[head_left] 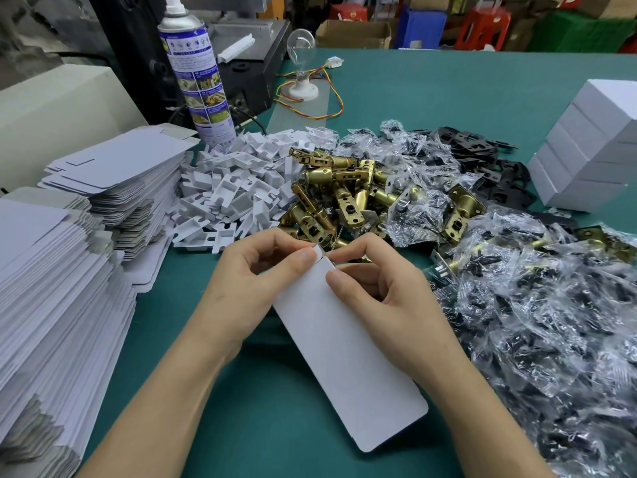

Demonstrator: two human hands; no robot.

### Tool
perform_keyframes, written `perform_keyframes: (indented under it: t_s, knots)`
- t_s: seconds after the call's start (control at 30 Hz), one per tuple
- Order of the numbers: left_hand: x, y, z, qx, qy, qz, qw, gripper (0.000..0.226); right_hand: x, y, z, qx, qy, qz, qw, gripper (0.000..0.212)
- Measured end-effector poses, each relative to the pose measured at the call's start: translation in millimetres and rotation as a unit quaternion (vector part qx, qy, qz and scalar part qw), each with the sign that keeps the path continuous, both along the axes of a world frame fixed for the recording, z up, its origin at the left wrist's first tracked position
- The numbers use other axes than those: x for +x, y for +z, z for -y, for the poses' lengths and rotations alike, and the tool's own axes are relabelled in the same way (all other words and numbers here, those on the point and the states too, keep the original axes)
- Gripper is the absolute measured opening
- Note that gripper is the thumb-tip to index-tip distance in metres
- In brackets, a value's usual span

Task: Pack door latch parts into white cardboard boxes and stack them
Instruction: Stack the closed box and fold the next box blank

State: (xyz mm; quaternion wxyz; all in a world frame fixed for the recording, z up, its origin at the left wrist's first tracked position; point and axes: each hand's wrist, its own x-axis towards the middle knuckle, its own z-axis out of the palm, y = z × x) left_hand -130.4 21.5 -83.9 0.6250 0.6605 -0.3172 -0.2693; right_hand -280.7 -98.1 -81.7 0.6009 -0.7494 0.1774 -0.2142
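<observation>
grip: our left hand and right hand both pinch the far end of a flat white box blank, thumbs and forefingers curled onto its small end tabs. the sheet slants back toward us above the green table. just beyond our fingers lies a heap of brass latch bolts, with white plastic inserts to its left and clear bags of dark parts spread right. unfolded blanks are stacked at left and closed white boxes far right. spray can and bare bulb stand at the back.
</observation>
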Motion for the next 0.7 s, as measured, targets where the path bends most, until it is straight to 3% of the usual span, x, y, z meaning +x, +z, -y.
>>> perform_keyframes:
  t_s: [0.23,0.7]
  knots:
    - [1.2,-1.7,-0.3,0.011,-0.004,0.028,1.0,0.012,0.2,0.4,-0.5,-0.012,-0.008,-0.004,1.0,0.011]
    - [1.4,-0.2,-2.1,0.014,0.006,0.056,0.998,0.009,1.3,2.2,-2.3,-0.028,-0.016,-0.008,0.999,0.015]
